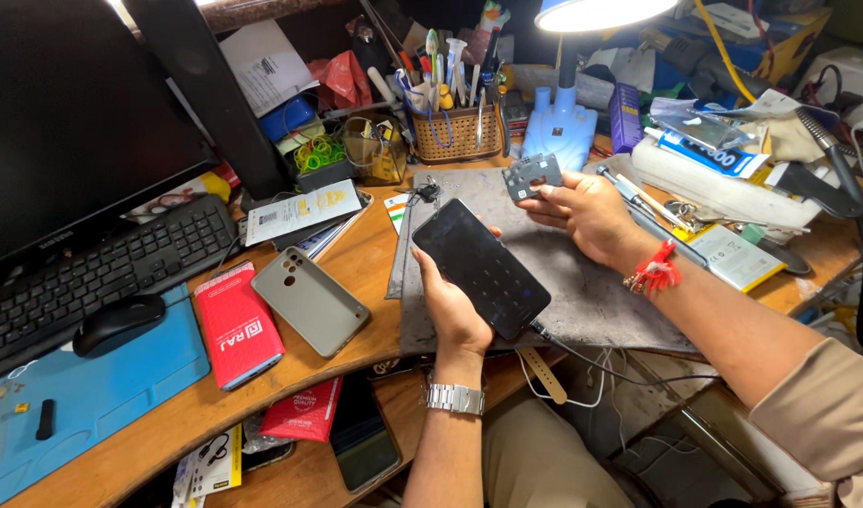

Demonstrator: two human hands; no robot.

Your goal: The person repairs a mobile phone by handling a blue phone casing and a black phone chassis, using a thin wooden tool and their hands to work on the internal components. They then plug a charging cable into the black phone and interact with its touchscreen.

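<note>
Left hand [453,315] gripping black phone [480,269], right hand [582,212] pinching grey module [531,176]

The scene is brightly and evenly lit. A desk lamp [601,13] at the top edge shines straight down, its shade blown out to near white, and throws the strongest light on the grey work mat [601,282] below it. Shadows are soft and short, lying close under the forearms and the phone. The dark phone screen [480,267] shows only a faint sheen, no hard glare. The black monitor [69,122] at left stays deep and unlit. Focus is sharp across the desk; straight lines bow towards the corners from the wide lens, and the space under the desk falls into dimness.
</note>
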